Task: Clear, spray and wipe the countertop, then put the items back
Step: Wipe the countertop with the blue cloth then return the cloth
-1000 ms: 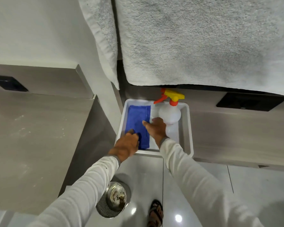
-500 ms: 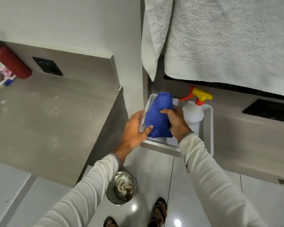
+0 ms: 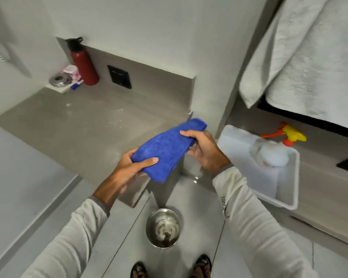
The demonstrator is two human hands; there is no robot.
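Observation:
A folded blue cloth (image 3: 165,149) is held in the air between both hands, over the right end of the grey countertop (image 3: 78,125). My left hand (image 3: 131,167) grips its near end and my right hand (image 3: 205,151) grips its far end. A spray bottle (image 3: 271,153) with a yellow and red trigger head stands in the white tray (image 3: 285,187) on the lower shelf at the right. On the countertop's far left corner stand a red bottle (image 3: 84,63), a round metal lid (image 3: 58,80) and small pink and blue packets (image 3: 72,74). White dust specks dot the countertop.
A grey towel (image 3: 309,57) hangs at the upper right above the tray. A steel bin (image 3: 163,227) stands on the tiled floor by my sandalled feet. A black wall socket (image 3: 119,77) sits on the backsplash.
Both hands lifted the blue cloth out of the white tray and carried it left toward the countertop. The view swung left, showing the red bottle and corner items.

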